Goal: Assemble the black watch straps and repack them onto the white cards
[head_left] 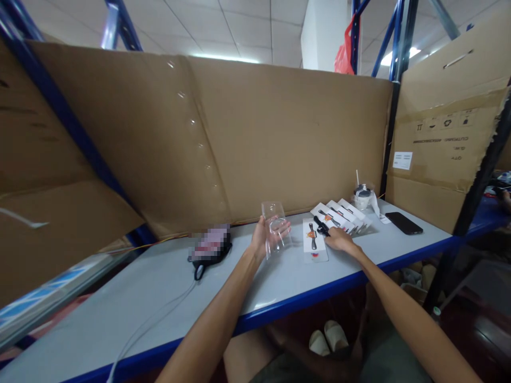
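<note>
My left hand point(261, 238) holds up a clear plastic blister shell point(275, 226), with a rounded hollow moulded in it. The fingers show through the plastic from behind. In my right hand point(339, 239) is a small black tool that looks like a pizza cutter point(321, 227); its far end is partly hidden. Just below and left of it, a white printed card point(314, 250) lies flat on the table, bearing a picture of a dark-handled tool and an orange food item. Behind the right hand, several similar cards point(337, 217) lie fanned out, overlapping.
A black phone point(404, 223) lies at the table's right end, near a lidded cup with a straw point(362, 197). On the left, a dark pouch-like item point(209, 252), partly blurred, sits by a white cable point(159, 308). Cardboard walls point(287, 133) enclose the back and sides of the table point(227, 298).
</note>
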{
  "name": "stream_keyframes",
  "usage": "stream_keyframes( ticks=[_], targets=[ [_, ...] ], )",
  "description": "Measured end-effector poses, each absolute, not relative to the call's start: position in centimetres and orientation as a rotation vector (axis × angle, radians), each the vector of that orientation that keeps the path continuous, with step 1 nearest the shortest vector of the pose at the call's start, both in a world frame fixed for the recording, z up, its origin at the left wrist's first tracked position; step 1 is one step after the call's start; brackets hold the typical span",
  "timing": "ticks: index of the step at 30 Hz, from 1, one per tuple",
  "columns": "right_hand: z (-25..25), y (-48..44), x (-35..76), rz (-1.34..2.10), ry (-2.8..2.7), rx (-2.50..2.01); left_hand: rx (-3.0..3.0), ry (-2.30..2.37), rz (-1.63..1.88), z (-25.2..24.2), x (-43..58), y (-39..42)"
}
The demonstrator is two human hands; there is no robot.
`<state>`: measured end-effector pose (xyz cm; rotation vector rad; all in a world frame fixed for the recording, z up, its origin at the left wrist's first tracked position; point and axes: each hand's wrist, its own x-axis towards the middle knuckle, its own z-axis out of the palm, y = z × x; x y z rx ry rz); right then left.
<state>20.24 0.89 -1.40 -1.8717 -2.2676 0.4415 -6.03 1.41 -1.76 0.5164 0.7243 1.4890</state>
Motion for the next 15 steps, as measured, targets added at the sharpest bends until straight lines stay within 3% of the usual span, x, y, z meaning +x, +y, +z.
stream_keyframes(
  ticks=[5,15],
  targets=[
    [-1.7,0.9,20.6,0.503,-2.215,-1.847,0.494,0.776,1.473,-1.5,-5.7,1.3],
    [0.5,-3.2,18.6,0.163,-2.139,-1.548,0.453,0.733,1.429,-1.7,-4.2,0.9]
  ],
)
